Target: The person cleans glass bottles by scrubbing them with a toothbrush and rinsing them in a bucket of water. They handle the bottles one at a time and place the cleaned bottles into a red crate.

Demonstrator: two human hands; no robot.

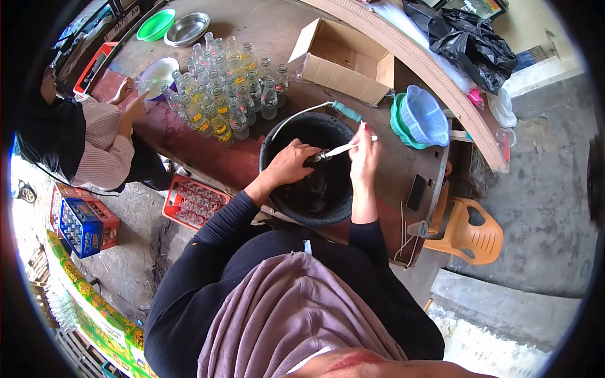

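Note:
Over a black bucket [271, 165] on the table, my left hand [291, 162] is wrapped round a glass bottle [315, 157], whose mouth points to the right. My right hand [364, 154] grips the white handle of a brush [340, 150]; the handle's far end is at the bottle's mouth. The bucket's wire handle with a teal grip [346, 111] rests up against the rim behind my hands. Many empty glass bottles [220, 97] stand grouped to the left of the bucket, some with yellow print. The inside of the bucket is dark and hard to make out.
A co-worker [104, 138] stands at the left by a white bowl [159, 77]. An open cardboard box [343, 75] and plastic baskets [423, 116] sit at the back right. A red crate of bottles [195, 203] stands below the table's edge; an orange chair [472, 233] is at the right.

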